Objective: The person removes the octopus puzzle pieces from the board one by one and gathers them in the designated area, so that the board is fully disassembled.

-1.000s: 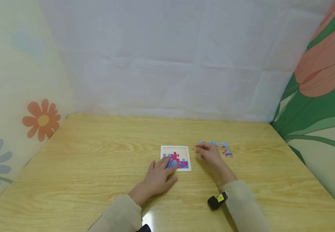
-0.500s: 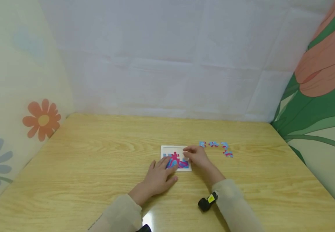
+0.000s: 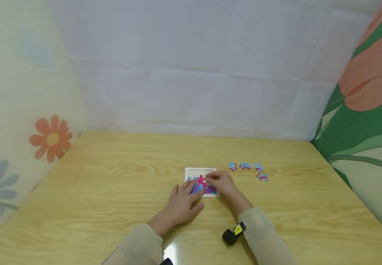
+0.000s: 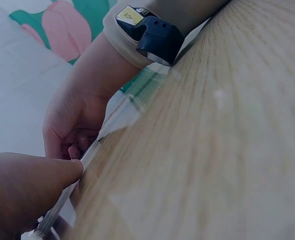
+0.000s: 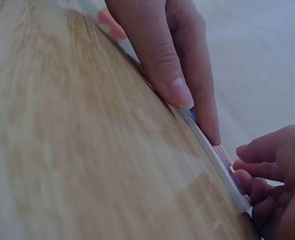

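A white square frame (image 3: 201, 169) lies on the table, its lower part filled with pink, blue and purple puzzle pieces (image 3: 200, 180). My left hand (image 3: 182, 203) rests over its lower left with fingers extended; in the right wrist view, the left thumb and a finger (image 5: 200, 95) touch its edge (image 5: 218, 170). Over the right side of the frame, my right hand (image 3: 224, 184) has its thumb and forefinger together, pinching a small piece that the fingers mostly hide. The left wrist view shows the right hand (image 4: 80, 117) beyond the left thumb (image 4: 62, 172).
Several loose pieces lie right of the frame, among them a blue one (image 3: 232, 166), a middle one (image 3: 245, 166) and a lower right one (image 3: 263, 177). A white cloth (image 3: 191, 73) hangs behind the table (image 3: 128, 165); flower-patterned sheets flank it.
My right hand has moved left from beside the loose pieces to the frame's right side, uncovering those pieces. My left hand has stayed on the frame. The head view has shifted slightly.
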Motion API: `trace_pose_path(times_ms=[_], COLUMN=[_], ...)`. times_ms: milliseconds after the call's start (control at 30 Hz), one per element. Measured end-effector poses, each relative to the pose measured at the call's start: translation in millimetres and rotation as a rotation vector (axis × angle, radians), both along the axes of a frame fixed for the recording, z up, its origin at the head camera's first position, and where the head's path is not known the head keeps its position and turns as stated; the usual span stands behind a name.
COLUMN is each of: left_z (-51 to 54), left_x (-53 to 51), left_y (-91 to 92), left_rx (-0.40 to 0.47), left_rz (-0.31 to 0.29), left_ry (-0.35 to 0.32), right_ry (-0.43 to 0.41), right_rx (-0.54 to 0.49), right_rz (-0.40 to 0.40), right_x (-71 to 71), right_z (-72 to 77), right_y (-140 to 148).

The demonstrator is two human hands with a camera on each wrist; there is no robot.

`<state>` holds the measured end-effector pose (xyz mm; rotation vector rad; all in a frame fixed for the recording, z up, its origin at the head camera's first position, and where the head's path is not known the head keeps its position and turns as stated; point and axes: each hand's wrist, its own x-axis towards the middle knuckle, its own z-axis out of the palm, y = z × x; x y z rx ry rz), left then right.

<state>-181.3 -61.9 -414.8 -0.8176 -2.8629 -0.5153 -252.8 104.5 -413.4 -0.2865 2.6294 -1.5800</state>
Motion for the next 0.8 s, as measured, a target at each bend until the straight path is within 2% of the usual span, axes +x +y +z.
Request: trace_pose_path(times_ms=[100, 333, 800], left_z=[-0.3, -0.4, 1.4], left_x=[0.1, -0.4, 1.2], left_y=[-0.3, -1.0, -0.6], left_rx=[0.002, -0.002, -0.012], left_rz=[0.002, 0.003, 0.011], left_ry=[-0.003, -0.005, -0.021], right_ry=[0.007, 0.095, 0.114], right_rx=[0.042, 0.104, 0.174], right_rz=[0.009, 0.022, -0.007], right_x=[1.6, 2.7, 4.2], right_z=[1.1, 1.1, -0.6], right_y=[-0.6, -2.6, -3.9])
